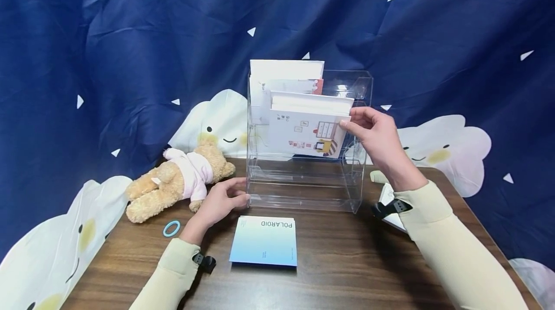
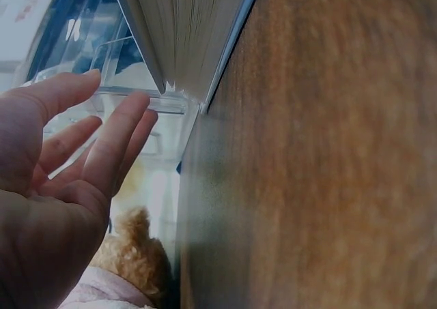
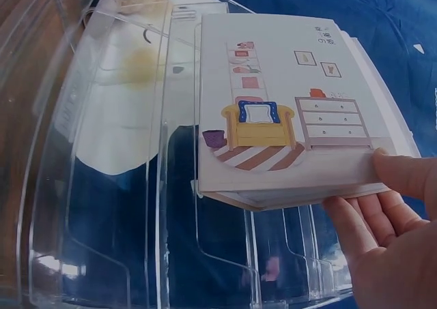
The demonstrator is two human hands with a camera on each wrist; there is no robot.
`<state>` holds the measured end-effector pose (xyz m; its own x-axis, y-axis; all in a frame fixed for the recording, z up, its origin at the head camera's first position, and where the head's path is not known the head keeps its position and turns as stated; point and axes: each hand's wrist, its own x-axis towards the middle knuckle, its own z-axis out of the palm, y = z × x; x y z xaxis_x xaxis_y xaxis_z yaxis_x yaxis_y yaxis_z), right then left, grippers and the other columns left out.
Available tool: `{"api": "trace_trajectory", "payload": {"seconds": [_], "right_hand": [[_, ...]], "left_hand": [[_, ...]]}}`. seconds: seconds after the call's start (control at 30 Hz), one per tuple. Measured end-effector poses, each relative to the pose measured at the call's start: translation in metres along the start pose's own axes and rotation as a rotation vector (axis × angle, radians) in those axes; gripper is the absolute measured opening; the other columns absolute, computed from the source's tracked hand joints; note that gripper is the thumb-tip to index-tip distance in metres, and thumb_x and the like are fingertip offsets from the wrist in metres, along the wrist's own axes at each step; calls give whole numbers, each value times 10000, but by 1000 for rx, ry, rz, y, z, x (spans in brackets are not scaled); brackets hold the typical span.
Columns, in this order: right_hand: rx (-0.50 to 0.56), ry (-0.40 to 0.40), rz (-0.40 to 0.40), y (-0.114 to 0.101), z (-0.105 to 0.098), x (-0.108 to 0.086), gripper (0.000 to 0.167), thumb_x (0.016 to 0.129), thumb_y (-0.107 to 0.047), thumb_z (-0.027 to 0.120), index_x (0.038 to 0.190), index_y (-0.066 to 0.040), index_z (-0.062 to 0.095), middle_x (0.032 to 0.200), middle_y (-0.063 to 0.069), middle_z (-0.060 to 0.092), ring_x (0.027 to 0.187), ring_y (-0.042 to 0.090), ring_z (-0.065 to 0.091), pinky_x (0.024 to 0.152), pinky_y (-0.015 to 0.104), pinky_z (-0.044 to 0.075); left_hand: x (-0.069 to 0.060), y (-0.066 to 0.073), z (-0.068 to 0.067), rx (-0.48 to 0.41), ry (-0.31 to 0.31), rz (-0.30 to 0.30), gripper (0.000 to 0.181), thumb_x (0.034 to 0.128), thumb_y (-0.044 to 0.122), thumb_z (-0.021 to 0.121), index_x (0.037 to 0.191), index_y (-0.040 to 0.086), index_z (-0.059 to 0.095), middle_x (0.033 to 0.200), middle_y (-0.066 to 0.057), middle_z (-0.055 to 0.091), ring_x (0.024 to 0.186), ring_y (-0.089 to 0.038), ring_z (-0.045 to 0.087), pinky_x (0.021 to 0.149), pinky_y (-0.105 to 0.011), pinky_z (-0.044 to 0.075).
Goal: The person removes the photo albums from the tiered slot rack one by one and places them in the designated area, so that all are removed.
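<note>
A clear plastic tiered rack (image 1: 299, 202) stands on the table. My right hand (image 1: 381, 141) pinches the right edge of a white illustrated book (image 1: 303, 132), thumb on its cover and fingers behind; the right wrist view shows the cover (image 3: 273, 104) with a yellow armchair, held over the rack's tiers. Behind it, another white book (image 1: 286, 68) stands in the rack at the upper left. At the rack's lower left side, my left hand (image 1: 221, 201) touches the edge with fingers loosely extended; in the left wrist view the palm (image 2: 61, 186) faces the rack.
A blue POLAROID book (image 1: 264, 242) lies in front of the rack. On the left are a teddy bear (image 1: 173, 180) in a pink top and a blue ring (image 1: 171, 228). A pale comb (image 1: 378, 177) and a white item (image 1: 386, 197) lie on the right, partly behind the right forearm.
</note>
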<state>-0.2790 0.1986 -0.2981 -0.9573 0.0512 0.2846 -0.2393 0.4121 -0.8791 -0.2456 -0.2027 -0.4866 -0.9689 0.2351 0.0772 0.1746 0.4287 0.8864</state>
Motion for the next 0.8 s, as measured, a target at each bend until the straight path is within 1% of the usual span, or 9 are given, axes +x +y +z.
{"api": "trace_trajectory", "payload": {"seconds": [0.2,0.33,0.47,0.67,0.8], "right_hand": [[-4,-8,-10,8,-7,-14,434,1037,-240,836,1389,-25,703,1015,-201,695,973,23,648,818,120,520],[17,-9,4,12,-13,-27,408,1035,-203,831,1362,-4,689,987,-218,691,961,-6,647,834,89,533],[27,-20,4,19,-18,-39,366,1037,-182,824,1335,-14,695,977,-245,704,956,-37,665,858,81,551],[39,2,9,33,-26,-59,278,1026,-131,825,1267,-49,715,951,-258,706,932,-55,666,814,101,557],[14,19,26,44,-31,-71,295,1020,-110,829,1276,-19,714,941,-275,706,919,-63,665,814,94,551]], "left_hand": [[0,-1,-1,7,5,-5,572,1038,197,808,1576,105,637,1428,-159,774,1196,-264,805,894,-215,621],[0,-2,-1,8,7,-9,573,1039,206,812,1578,117,638,1426,-153,775,1193,-260,804,887,-215,619],[0,-2,-3,2,11,-11,569,1039,197,813,1574,111,640,1423,-162,774,1193,-264,803,879,-214,623],[0,-1,-2,-1,4,-10,574,1039,202,811,1577,107,636,1414,-189,773,1175,-253,806,871,-212,620],[0,-1,-1,-6,-3,-8,579,1039,200,809,1578,86,631,1407,-215,770,1157,-250,810,866,-208,619]]}}
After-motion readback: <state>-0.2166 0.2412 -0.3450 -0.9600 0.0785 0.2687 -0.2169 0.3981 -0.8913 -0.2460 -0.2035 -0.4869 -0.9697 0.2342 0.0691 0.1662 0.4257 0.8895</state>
